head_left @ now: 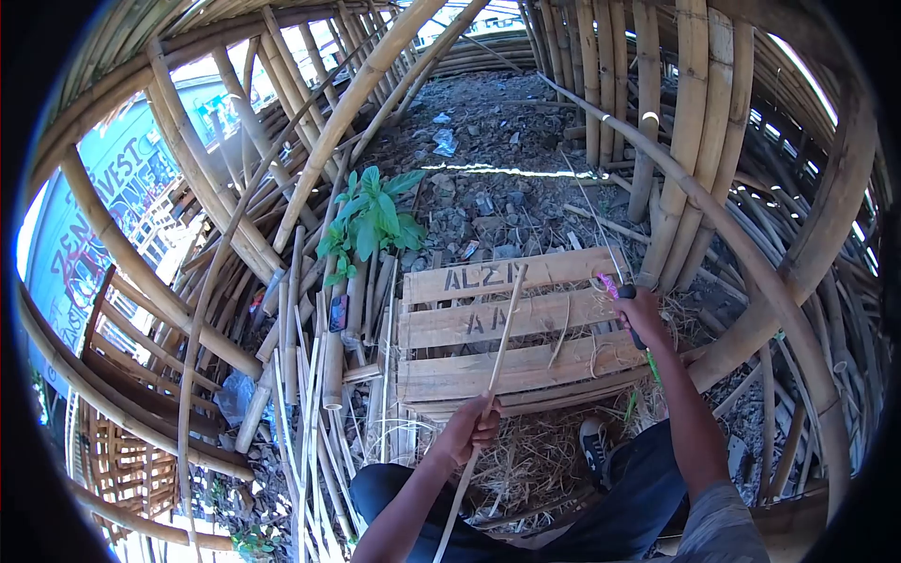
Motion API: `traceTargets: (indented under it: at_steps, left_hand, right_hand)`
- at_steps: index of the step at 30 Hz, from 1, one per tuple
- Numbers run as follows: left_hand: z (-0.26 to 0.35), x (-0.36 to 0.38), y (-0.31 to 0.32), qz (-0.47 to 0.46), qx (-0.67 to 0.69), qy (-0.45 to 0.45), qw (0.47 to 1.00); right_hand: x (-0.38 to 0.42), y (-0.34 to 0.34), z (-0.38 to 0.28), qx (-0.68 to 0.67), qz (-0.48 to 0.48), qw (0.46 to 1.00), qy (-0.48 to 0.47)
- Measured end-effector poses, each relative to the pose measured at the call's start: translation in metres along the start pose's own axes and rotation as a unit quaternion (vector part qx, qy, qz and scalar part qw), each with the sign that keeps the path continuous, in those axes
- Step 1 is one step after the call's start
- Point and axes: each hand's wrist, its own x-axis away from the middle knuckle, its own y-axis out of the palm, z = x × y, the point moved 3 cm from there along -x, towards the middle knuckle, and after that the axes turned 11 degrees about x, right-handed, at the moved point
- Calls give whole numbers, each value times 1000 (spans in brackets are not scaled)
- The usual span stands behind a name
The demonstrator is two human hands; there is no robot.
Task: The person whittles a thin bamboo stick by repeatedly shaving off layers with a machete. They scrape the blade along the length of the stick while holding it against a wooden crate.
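Observation:
My left hand [469,430] is closed around a thin pale bamboo strip [507,330], which slants from my lap up across a wooden crate [479,324]. The crate lies in front of my knees, its slatted face marked with dark stencilled letters. Over the crate's right end, my right hand [640,314] grips a dark-handled tool [627,293]. A thin, blade-like length points up from it, too fine to make out clearly. Something pink and green shows beside that hand. Loose curled shavings [601,352] lie on the slats near it.
Split bamboo strips [305,432] lie to my left, near a phone-like object [339,313] on a bamboo pole. A leafy green plant [374,220] grows behind them. Bamboo posts [699,141] and slanting poles surround me. Straw-like shavings [530,460] cover the ground between my legs, and rubble lies beyond.

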Motion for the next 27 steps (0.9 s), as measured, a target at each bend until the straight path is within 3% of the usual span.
traceTargets:
  at_steps: [1, 3, 4, 6, 8, 10, 11, 13, 14, 16, 20, 21, 22, 23, 26, 27]
  left_hand:
    - [-1, 1, -2, 0, 58, -12, 998]
    - [1, 0, -4, 8, 37, 6, 999]
    - [2, 1, -6, 14, 15, 22, 1000]
    - [3, 1, -7, 11, 16, 15, 1000]
    - [2, 0, -8, 8, 16, 6, 1000]
    - [1, -2, -10, 23, -33, 17, 999]
    - [-2, -2, -7, 24, -33, 16, 999]
    - [-3, -1, -2, 103, -150, 101, 978]
    - [-9, -4, -5, 105, -151, 99, 978]
    - [-10, -7, -11, 134, -307, 215, 917]
    - [-15, 0, -22, 163, -426, 241, 856]
    - [-21, 1, -29, 157, -428, 216, 863]
    - [-23, 0, -32, 147, -430, 192, 870]
    - [-27, 10, -18, 112, -262, 119, 951]
    - [-23, 13, -2, 49, -219, 104, 969]
    - [-18, 13, 3, 31, -154, 41, 987]
  right_hand:
    - [5, 5, -7, 42, 17, 999, -22]
    - [9, 11, -13, 165, 47, 982, -79]
    - [13, 16, -12, 166, 47, 982, -78]
    - [27, 31, -21, 249, 56, 933, -255]
    - [38, 49, -21, 273, 20, 927, -257]
    - [62, 72, -35, 389, -38, 870, -301]
    - [68, 83, -33, 388, -38, 871, -299]
    - [82, 108, -27, 431, -92, 833, -335]
    - [88, 116, -28, 430, -93, 834, -334]
    - [98, 129, -29, 433, -146, 841, -290]
    - [79, 130, -19, 469, -130, 824, -291]
    - [65, 122, -18, 462, -80, 833, -293]
    - [43, 111, -17, 442, -45, 867, -225]
    - [25, 100, -13, 420, -9, 894, -156]
    - [-9, 68, 16, 393, 51, 909, -129]
    - [-6, 66, 16, 396, 55, 908, -128]
